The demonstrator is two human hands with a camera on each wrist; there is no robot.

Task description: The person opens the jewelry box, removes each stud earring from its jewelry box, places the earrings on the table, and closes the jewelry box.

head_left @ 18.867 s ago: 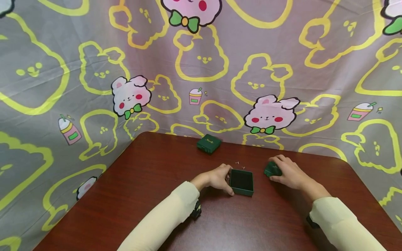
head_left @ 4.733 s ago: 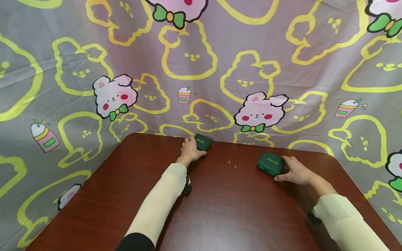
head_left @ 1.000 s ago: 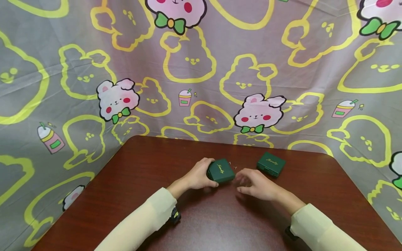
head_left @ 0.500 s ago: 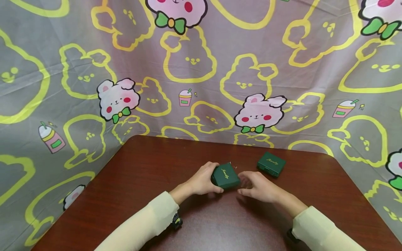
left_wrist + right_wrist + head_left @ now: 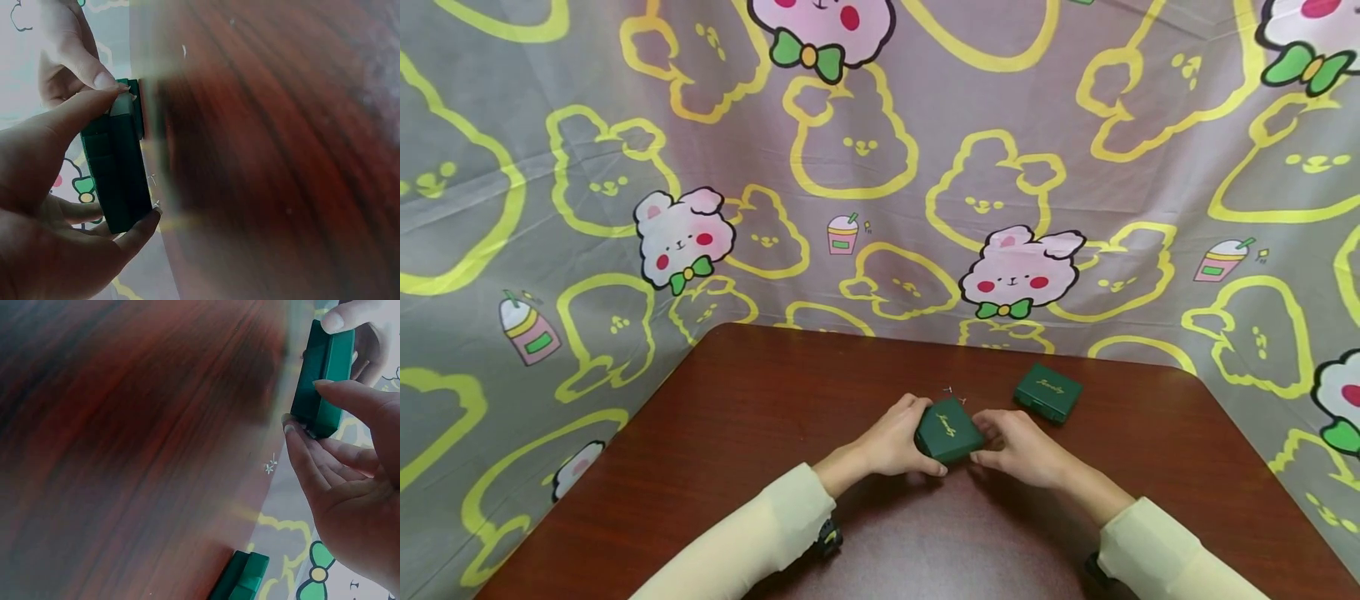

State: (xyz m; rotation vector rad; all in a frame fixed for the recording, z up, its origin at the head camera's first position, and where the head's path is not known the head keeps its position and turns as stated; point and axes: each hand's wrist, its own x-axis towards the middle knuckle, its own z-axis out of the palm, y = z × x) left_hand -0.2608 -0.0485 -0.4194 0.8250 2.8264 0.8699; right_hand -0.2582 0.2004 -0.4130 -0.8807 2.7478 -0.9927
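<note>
A dark green jewelry box [image 5: 949, 431] with gold lettering on its lid is between both hands near the middle of the table. My left hand [image 5: 898, 437] grips its left side, thumb at the front edge and fingers behind. On the opposite side, my right hand [image 5: 1018, 446] pinches the box's right corner; the right wrist view shows its thumb on the box [image 5: 325, 378] and fingertips at the lower edge. The lid looks closed. Just behind lie two tiny silvery earrings [image 5: 948, 389], one flower-shaped [image 5: 270, 467] in the right wrist view.
A second closed green jewelry box [image 5: 1048, 392] sits farther back to the right, its corner also visible in the right wrist view. The reddish-brown table [image 5: 752, 392] ends at a patterned cloth backdrop [image 5: 880, 167].
Earlier, the left hand reached to the back box while the right held the other box. Since then the left brought its box forward and rightward; the right released the other and met this one.
</note>
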